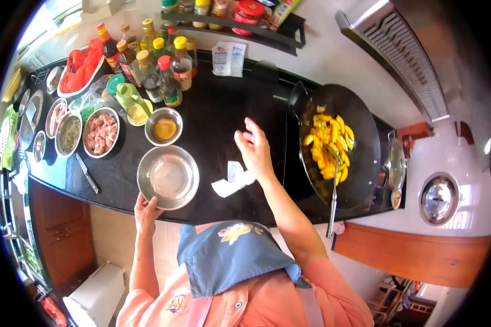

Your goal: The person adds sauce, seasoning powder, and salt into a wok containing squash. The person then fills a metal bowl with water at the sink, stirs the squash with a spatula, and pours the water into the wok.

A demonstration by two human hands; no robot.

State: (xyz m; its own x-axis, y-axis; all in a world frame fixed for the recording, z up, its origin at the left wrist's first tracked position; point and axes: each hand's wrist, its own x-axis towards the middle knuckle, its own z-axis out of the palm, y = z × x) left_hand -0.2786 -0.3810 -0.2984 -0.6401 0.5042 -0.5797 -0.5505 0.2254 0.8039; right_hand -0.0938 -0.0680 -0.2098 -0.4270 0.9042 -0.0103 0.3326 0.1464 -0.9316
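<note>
My left hand (146,211) grips the near rim of a shallow steel bowl (169,180), thumb over the edge. A little clear liquid or shine shows in its bottom. Just beyond it stands a smaller metal bowl (164,111) with amber liquid. My right hand (255,150) is over the black counter, fingers loosely bent and apart, holding nothing. Below its wrist lies a crumpled white tissue (232,180). To the right, a wok (360,147) holds yellow-orange cooked pieces (328,144), with a long-handled metal spoon (334,201) resting in it.
Several sauce bottles (169,82) stand at the back left. Bowls of diced meat (101,132) and shredded food (69,134) sit left, near a knife (88,173). A spice shelf (240,24) hangs on the wall. A metal lid (439,199) lies at right.
</note>
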